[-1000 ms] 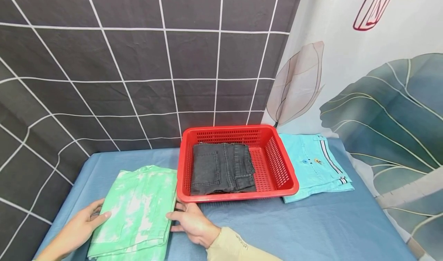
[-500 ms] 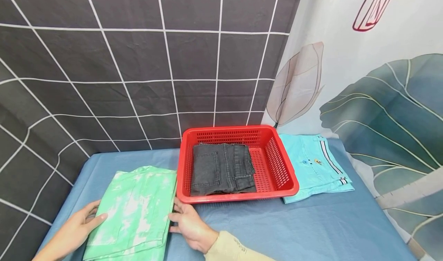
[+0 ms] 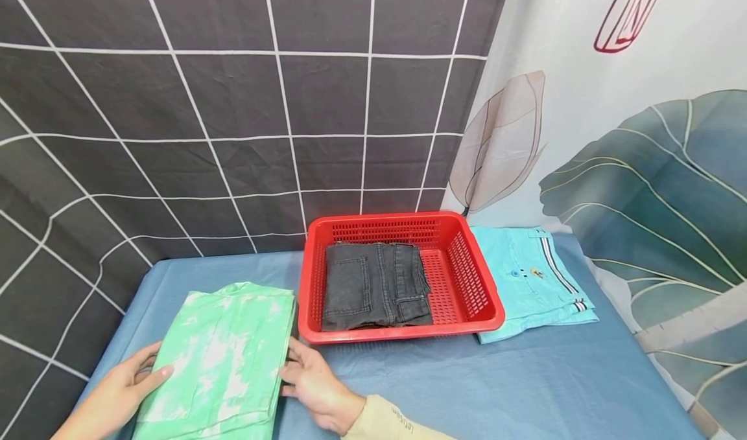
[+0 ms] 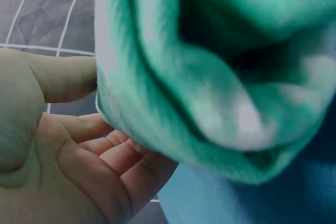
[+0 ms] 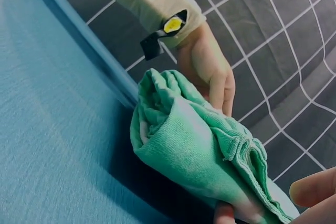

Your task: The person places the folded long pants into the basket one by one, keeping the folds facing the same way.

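Observation:
A folded green garment with white blotches (image 3: 222,356) sits at the front left of the blue table, held between both hands. My left hand (image 3: 117,394) grips its left edge, thumb on top and fingers underneath; the left wrist view shows the fingers (image 4: 121,156) under the cloth (image 4: 210,93). My right hand (image 3: 315,382) holds the right edge, fingertips tucked beneath. In the right wrist view the garment (image 5: 199,150) looks raised slightly off the table, with the right fingertips (image 5: 310,195) at its near edge and the left hand (image 5: 207,72) behind it.
A red perforated basket (image 3: 484,297) stands behind the right hand, holding folded dark grey jeans (image 3: 373,284). Folded turquoise shorts (image 3: 531,278) lie to its right. The blue table cloth (image 3: 496,388) spreads in front. Patterned curtains hang behind and to the right.
Both hands and the green garment have slid a little to the left and toward me. The basket and the other clothes have not moved.

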The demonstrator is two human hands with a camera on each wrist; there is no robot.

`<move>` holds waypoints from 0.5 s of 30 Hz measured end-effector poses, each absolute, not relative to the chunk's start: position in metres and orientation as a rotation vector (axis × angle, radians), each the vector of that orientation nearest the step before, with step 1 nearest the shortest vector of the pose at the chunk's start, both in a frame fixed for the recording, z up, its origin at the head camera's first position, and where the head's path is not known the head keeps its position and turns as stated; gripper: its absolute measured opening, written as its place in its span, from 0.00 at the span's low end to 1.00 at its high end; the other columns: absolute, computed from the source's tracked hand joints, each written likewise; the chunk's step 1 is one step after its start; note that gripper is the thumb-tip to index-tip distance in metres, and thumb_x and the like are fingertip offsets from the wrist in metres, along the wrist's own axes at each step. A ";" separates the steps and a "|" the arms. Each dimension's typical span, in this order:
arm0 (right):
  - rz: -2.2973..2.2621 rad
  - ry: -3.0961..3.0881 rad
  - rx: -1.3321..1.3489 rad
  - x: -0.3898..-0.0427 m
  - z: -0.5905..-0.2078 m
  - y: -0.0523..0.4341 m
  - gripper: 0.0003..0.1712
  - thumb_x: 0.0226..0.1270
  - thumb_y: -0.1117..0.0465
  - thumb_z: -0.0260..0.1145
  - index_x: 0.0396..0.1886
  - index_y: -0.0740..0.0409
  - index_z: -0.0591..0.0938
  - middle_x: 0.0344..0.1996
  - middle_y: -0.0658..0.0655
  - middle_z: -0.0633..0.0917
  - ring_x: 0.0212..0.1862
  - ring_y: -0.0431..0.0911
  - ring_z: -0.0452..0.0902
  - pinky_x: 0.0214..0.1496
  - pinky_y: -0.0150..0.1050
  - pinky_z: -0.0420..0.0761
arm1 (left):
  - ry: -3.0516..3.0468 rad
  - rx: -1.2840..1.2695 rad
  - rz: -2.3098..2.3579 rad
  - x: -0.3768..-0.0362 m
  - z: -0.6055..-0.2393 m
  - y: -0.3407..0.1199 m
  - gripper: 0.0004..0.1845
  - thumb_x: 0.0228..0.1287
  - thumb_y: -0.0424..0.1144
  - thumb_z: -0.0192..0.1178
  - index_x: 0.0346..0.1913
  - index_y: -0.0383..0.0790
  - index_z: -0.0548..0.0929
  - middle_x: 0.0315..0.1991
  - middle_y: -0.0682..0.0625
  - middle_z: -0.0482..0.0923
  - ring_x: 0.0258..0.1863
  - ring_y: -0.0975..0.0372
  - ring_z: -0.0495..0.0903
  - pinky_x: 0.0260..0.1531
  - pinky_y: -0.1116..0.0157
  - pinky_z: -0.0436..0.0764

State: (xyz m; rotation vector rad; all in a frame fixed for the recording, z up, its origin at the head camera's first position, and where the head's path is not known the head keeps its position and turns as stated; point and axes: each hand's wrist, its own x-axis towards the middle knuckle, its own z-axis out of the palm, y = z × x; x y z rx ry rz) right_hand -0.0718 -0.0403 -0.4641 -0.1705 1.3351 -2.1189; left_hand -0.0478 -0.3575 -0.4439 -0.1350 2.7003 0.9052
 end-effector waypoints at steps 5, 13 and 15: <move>-2.132 1.321 -0.161 -0.070 -0.462 -0.041 0.35 0.72 0.73 0.52 0.77 0.73 0.54 0.59 0.59 0.78 0.57 0.52 0.78 0.58 0.47 0.80 | 2.678 -0.145 0.938 -0.047 -0.442 -0.358 0.37 0.79 0.47 0.51 0.69 0.14 0.56 0.62 0.19 0.67 0.56 0.34 0.77 0.37 0.71 0.79; -2.151 1.302 -0.203 -0.067 -0.460 -0.042 0.35 0.73 0.74 0.51 0.77 0.74 0.53 0.61 0.64 0.78 0.61 0.54 0.76 0.61 0.47 0.77 | 2.770 -0.085 0.931 -0.042 -0.441 -0.359 0.32 0.77 0.43 0.54 0.67 0.16 0.62 0.60 0.21 0.71 0.50 0.45 0.83 0.36 0.73 0.78; -2.155 1.296 -0.223 -0.066 -0.460 -0.042 0.35 0.73 0.74 0.51 0.77 0.74 0.53 0.61 0.67 0.78 0.62 0.55 0.75 0.62 0.49 0.76 | 2.775 -0.088 0.923 -0.041 -0.440 -0.359 0.32 0.77 0.43 0.54 0.67 0.16 0.62 0.59 0.21 0.71 0.50 0.46 0.84 0.36 0.73 0.78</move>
